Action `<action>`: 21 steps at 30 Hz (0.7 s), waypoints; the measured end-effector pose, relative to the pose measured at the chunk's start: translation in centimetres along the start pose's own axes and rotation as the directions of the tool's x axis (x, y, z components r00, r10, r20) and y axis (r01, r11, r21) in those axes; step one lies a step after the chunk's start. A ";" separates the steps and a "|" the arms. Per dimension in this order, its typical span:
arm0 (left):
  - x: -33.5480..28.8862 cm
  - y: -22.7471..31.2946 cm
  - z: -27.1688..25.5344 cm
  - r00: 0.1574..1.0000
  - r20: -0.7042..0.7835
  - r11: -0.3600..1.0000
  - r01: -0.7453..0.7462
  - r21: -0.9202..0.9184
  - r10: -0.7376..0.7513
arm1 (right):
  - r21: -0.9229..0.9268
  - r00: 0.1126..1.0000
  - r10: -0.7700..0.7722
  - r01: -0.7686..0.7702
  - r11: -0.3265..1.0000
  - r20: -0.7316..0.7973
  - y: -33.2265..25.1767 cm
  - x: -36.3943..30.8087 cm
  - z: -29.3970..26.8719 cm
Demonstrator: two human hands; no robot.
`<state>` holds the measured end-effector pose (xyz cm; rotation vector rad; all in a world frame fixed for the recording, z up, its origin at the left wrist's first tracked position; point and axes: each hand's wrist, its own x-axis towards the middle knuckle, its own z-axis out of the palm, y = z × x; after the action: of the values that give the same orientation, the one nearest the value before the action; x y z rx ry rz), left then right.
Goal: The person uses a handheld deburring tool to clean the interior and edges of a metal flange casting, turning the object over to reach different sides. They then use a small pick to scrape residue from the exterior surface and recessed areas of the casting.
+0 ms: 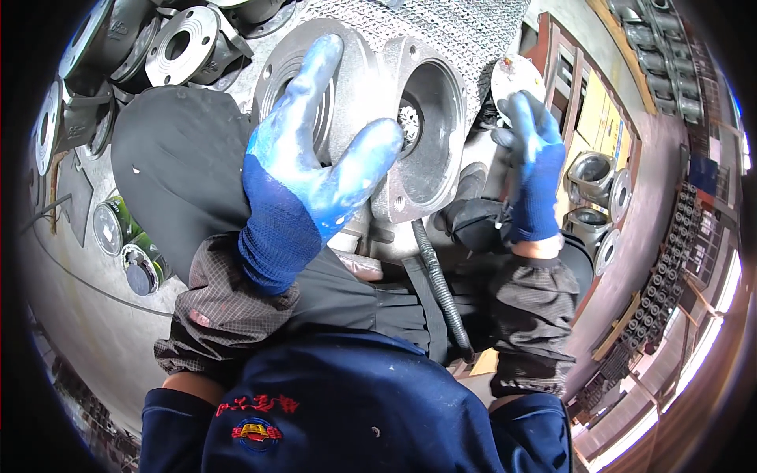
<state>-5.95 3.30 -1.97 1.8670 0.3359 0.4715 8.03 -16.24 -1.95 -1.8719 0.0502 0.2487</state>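
Note:
My left hand, in a blue coated glove, is open with thumb and fingers spread. It lies over a grey metal valve casting, against the round flange with ringed grooves. The casting's wide, hollow mouth faces up toward me, with bright pieces visible through the hole deep inside. To the right, my gloved right hand has its fingers bent and closed at the lower edge of a pale round disc with brown and yellow smudges. The fingers partly hide the disc's lower edge.
Several flanged castings crowd the upper left. Textured metal mesh lies behind the work. A ribbed hose runs down between my arms. Green-and-black cylinders stand on the floor at left; more castings sit at right.

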 end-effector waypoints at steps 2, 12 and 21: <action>-0.1 0.3 -0.4 1.000 0.004 1.000 -0.004 0.019 0.004 | 0.014 0.992 0.081 -0.083 0.996 0.097 -0.1 0.4 -2.3; 0.3 -2.1 -2.7 0.984 -0.048 0.968 -0.161 0.192 0.173 | -0.115 0.867 0.409 -0.393 0.912 0.284 2.8 -1.3 0.4; 0.6 -0.7 -2.9 0.998 -0.059 0.999 0.004 0.050 -0.001 | -0.082 0.916 -0.065 0.105 0.991 0.396 6.5 -0.5 3.9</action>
<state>-6.83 6.20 -1.72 1.9037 0.3928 0.5221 5.94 -14.59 -9.06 -1.8867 -0.3251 0.5724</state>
